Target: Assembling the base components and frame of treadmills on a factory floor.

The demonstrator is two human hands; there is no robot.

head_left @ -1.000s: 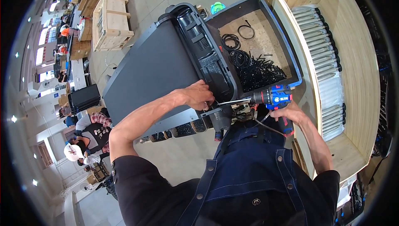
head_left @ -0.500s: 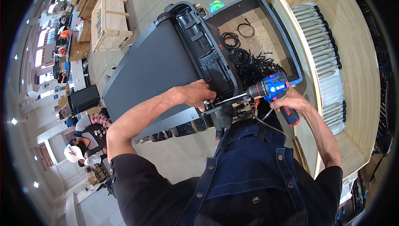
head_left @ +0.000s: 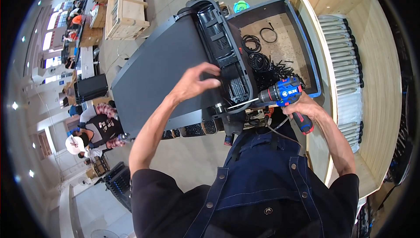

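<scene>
My right hand (head_left: 302,105) is wrapped round the grip of a blue, black and red cordless drill (head_left: 288,91). The long bit (head_left: 244,104) points left, its tip by the near corner of a dark treadmill deck (head_left: 159,65). A shiny metal roller end (head_left: 218,108) shows at that corner. Above the belt my left hand (head_left: 196,81) holds nothing, with thumb and fingers apart. Beside it lies the uncovered motor compartment (head_left: 215,34), with a finned black unit (head_left: 236,90) at its near end.
A blue-rimmed tray (head_left: 309,58) right of the deck holds black screws (head_left: 280,72) and coiled black cables (head_left: 259,62). Further right stands a wooden crate (head_left: 379,80) of metal tubes (head_left: 339,56). A co-worker in a white cap (head_left: 75,144) is at far left.
My left hand has lifted off the deck's near corner, moved away and up-left, and opened. The drill stays in my right hand with its bit at the corner. The view has shifted slightly.
</scene>
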